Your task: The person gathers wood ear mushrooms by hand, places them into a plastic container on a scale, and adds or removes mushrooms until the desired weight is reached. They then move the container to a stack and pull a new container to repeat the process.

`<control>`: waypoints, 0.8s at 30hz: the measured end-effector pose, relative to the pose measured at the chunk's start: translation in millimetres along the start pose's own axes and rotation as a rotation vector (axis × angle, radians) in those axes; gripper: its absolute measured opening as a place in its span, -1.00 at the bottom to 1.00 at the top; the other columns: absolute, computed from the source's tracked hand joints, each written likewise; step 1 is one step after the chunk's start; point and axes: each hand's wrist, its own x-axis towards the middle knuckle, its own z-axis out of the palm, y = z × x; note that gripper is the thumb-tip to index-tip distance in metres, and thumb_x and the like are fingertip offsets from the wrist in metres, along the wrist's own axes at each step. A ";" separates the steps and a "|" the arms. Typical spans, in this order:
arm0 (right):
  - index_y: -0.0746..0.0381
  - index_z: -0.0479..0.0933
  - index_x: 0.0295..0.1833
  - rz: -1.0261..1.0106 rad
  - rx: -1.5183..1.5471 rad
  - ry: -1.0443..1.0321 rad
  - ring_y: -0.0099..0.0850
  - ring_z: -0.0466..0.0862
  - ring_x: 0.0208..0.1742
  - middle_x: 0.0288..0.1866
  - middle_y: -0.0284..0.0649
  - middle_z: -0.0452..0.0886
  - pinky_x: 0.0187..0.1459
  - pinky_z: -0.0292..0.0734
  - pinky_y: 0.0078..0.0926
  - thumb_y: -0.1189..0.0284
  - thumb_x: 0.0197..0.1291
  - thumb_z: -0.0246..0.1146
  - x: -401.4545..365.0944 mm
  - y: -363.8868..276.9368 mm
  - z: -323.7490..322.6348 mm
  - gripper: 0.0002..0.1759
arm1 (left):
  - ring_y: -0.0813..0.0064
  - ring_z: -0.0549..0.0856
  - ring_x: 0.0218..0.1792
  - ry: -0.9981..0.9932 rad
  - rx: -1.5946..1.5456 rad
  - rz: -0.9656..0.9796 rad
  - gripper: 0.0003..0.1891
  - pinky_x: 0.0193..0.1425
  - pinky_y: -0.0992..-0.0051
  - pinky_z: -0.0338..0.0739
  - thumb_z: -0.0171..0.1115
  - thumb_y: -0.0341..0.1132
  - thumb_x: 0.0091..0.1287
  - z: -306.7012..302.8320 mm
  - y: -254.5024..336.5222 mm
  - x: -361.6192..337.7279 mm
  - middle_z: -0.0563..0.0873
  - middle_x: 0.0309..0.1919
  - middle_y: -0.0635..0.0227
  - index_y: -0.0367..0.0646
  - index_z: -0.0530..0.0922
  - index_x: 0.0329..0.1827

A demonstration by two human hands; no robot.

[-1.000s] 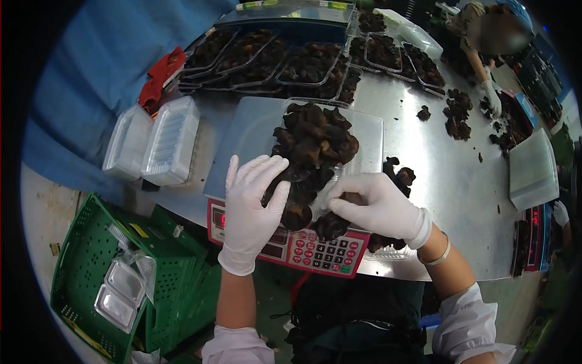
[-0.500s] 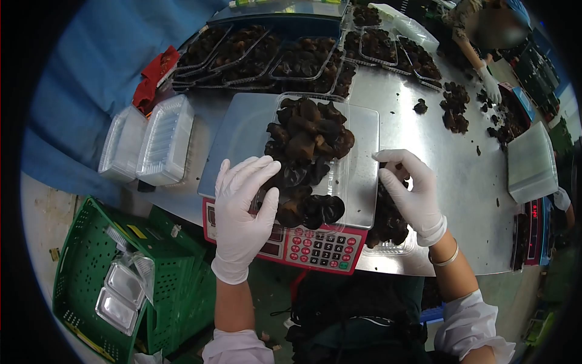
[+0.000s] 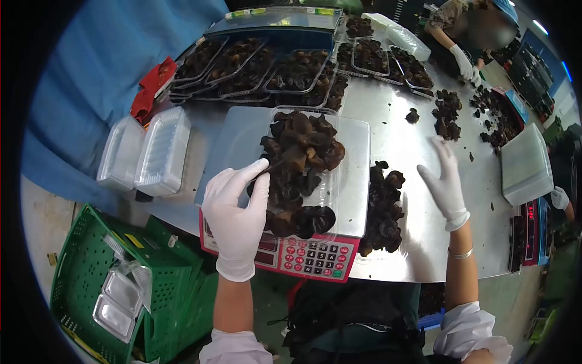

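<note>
Head view: the left hand (image 3: 233,209), gloved, lies flat against the near-left side of a clear tray (image 3: 339,182) heaped with dark mushrooms (image 3: 300,151), its fingers (image 3: 251,173) stretched out and not clamped. The tray sits on the scale (image 3: 236,142). The right hand (image 3: 445,185) hovers open over the steel surface (image 3: 418,242), fingers spread, holding nothing. Between it and the scale lies a loose mushroom pile (image 3: 383,209). Filled trays (image 3: 273,67) crowd the far edge, and empty tray stacks (image 3: 148,148) stand to the left above a green crate (image 3: 91,267). A co-worker's gloved hand (image 3: 464,64) works far right.
</note>
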 end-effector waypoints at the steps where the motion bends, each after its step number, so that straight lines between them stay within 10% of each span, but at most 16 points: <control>1: 0.25 0.45 0.38 0.011 0.142 -0.090 -0.05 0.41 0.45 0.39 0.04 0.45 0.48 0.25 -0.17 0.42 0.21 0.38 -2.4 -4.8 0.3 -0.39 | 0.29 0.71 -0.21 0.046 -0.009 0.115 -0.78 0.17 0.25 0.50 0.44 -0.50 0.12 3.1 3.2 -0.2 0.78 -0.32 0.34 -0.09 0.77 -0.15; 4: 0.24 0.58 0.21 -0.029 0.430 -0.190 -0.12 0.57 0.24 0.16 -0.05 0.63 0.32 0.42 -0.25 0.45 0.22 0.35 2.2 -47.6 7.8 -0.58 | 0.35 0.72 -0.06 -0.082 0.095 0.421 -0.74 0.29 0.14 0.46 0.43 -0.49 0.11 11.9 10.0 -5.8 0.80 -0.21 0.40 -0.04 0.75 -0.12; 8: 0.18 0.63 0.10 -0.292 0.428 -0.185 -0.12 0.57 -0.07 -0.16 -0.17 0.60 0.05 0.48 -0.25 0.47 0.14 0.35 21.4 -93.9 25.3 -0.64 | 0.30 0.70 0.03 -0.341 0.005 0.361 -0.65 0.45 0.06 0.35 0.29 -0.49 0.08 -2.0 8.8 -5.3 0.80 -0.10 0.36 -0.08 0.75 -0.04; 19: 0.14 0.63 -0.28 -0.537 0.066 -0.086 -0.28 0.56 -0.08 -0.27 -0.31 0.57 0.04 0.45 -0.30 0.38 0.11 0.39 53.4 -116.7 53.6 -0.89 | 0.18 0.60 0.24 -0.260 -0.012 0.288 -0.63 0.53 0.04 0.26 0.28 -0.40 0.16 -4.4 -2.3 -21.3 0.73 0.10 0.28 -0.10 0.72 0.07; 24: 0.22 0.64 -0.22 -0.094 0.586 -0.287 -0.26 0.66 -0.26 -0.34 -0.25 0.66 -0.13 0.57 -0.33 0.36 0.17 0.42 46.8 -127.4 41.6 -0.82 | 0.14 0.61 0.22 -0.264 -0.055 0.280 -0.68 0.46 0.11 0.37 0.30 -0.41 0.21 -1.4 -9.2 -24.9 0.74 0.08 0.27 -0.13 0.73 0.04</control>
